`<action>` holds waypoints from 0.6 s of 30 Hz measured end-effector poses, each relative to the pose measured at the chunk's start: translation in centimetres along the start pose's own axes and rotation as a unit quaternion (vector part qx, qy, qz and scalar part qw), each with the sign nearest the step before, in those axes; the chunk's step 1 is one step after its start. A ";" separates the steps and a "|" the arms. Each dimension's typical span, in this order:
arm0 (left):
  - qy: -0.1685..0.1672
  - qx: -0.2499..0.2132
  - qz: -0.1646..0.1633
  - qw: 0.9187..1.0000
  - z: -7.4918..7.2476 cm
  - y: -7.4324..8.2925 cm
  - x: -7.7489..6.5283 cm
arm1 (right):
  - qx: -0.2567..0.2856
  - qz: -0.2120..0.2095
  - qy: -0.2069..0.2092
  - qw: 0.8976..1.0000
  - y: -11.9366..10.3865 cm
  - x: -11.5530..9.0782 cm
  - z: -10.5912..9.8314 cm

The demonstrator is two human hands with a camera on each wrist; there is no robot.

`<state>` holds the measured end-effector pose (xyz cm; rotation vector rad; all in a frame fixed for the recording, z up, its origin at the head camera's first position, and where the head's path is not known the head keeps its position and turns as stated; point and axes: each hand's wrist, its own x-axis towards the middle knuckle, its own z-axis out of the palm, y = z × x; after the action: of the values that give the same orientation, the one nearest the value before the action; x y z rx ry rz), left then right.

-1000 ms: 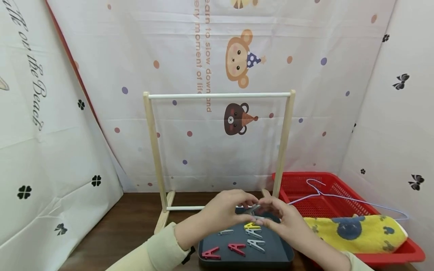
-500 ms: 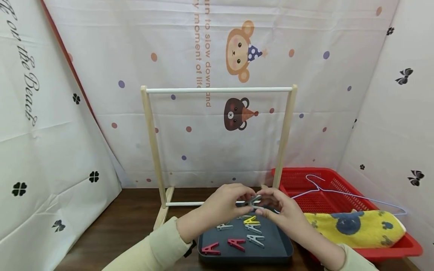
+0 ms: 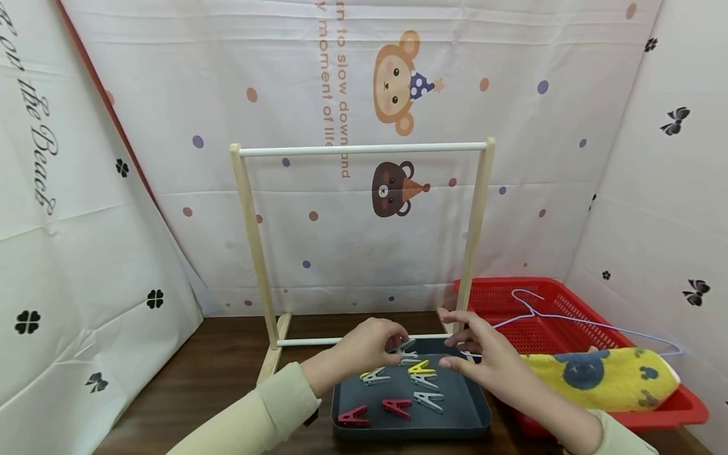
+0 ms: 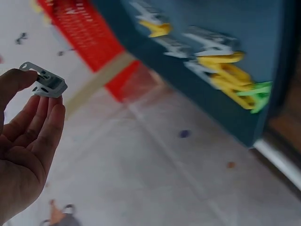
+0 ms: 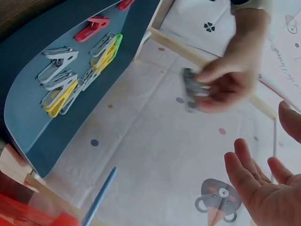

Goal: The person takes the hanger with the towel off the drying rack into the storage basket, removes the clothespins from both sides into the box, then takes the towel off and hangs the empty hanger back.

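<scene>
My left hand [image 3: 370, 347] pinches a grey clothespin [image 4: 51, 82] between thumb and fingertips, above the back of a dark tray [image 3: 455, 420]. Facing it across a gap is my right hand [image 3: 486, 351], its fingers spread and loosely bent with nothing between them. In the tray lie several grey clothespins [image 3: 429, 401], two red clothespins [image 3: 396, 407] at the front left, and yellow clothespins [image 3: 421, 368]. A green clothespin [image 4: 261, 94] shows in the left wrist view. The left hand hides part of the tray's back left in the head view.
Behind the tray stands a wooden rack [image 3: 478, 221] with a white top bar [image 3: 364, 150]. At right, a red basket [image 3: 660, 417] holds a folded yellow towel [image 3: 608, 379]. A light blue hanger [image 3: 591, 320] lies across the basket, one end reaching behind my right hand.
Both hands were together at the grey clothespin. The right hand has let go and drawn right; the left has moved left, carrying the clothespin. The view has tipped slightly down.
</scene>
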<state>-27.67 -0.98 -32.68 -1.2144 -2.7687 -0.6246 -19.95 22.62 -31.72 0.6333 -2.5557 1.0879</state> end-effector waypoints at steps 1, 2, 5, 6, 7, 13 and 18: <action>-0.006 -0.002 -0.010 1.000 0.4 -0.5 0.2 | -0.005 -0.001 -0.003 1.000 0.0 -0.1 -0.1; -0.010 -0.008 -0.020 1.000 0.8 -0.9 0.3 | -0.011 -0.003 -0.005 1.000 -0.1 -0.2 -0.2; -0.023 -0.016 -0.045 0.999 1.9 -2.1 0.8 | -0.039 -0.029 -0.002 0.999 -0.4 -0.5 -0.5; -0.026 -0.020 -0.048 0.998 2.3 -2.5 1.0 | -0.049 -0.041 0.002 0.998 -0.5 -0.6 -0.6; -0.029 -0.022 -0.051 0.998 2.6 -2.8 1.2 | -0.061 -0.052 0.008 0.997 -0.6 -0.8 -0.8; -0.071 0.013 -0.060 0.996 4.4 -3.8 2.4 | -0.101 -0.116 0.042 0.987 -0.9 -1.2 -1.8; -0.118 0.056 -0.059 0.990 5.7 -3.7 3.5 | -0.101 -0.101 0.049 0.988 -0.9 -1.4 -2.7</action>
<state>-32.08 1.35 -38.41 -1.1789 -3.0411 -0.3453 -18.05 24.45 -30.00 0.7463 -2.4146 0.7613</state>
